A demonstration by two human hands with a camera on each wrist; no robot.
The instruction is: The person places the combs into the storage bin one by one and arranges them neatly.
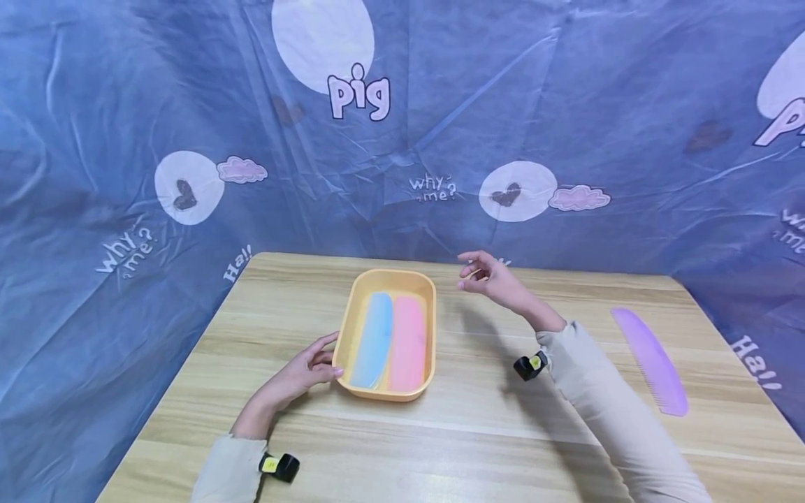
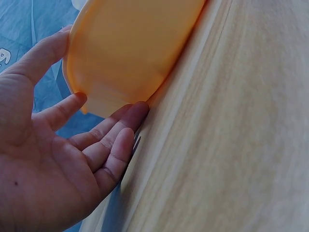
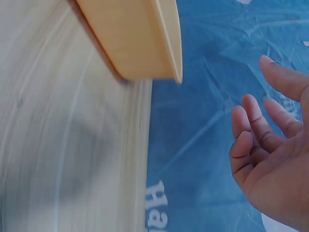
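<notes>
A yellow plastic tray [image 1: 385, 395] stands on the table, with a blue comb [image 1: 374, 339] and a pink comb [image 1: 408, 342] side by side in it. My left hand [image 1: 308, 367] holds the tray at its near left side. In the left wrist view, the thumb [image 2: 53, 43] and forefinger meet the rim, while the other fingers lie low along the outer wall. Beyond the tray's right side, my right hand [image 1: 493, 281] is raised over the table, holding nothing. Its fingers [image 3: 258, 118] are loosely bent, with the thumb apart from them.
A purple comb [image 1: 650, 363] lies on the right part of the wooden table [image 1: 440, 447]. Blue printed cloth [image 1: 434, 140] hangs behind the table and along its sides. Each wrist carries a small black camera [image 1: 530, 366].
</notes>
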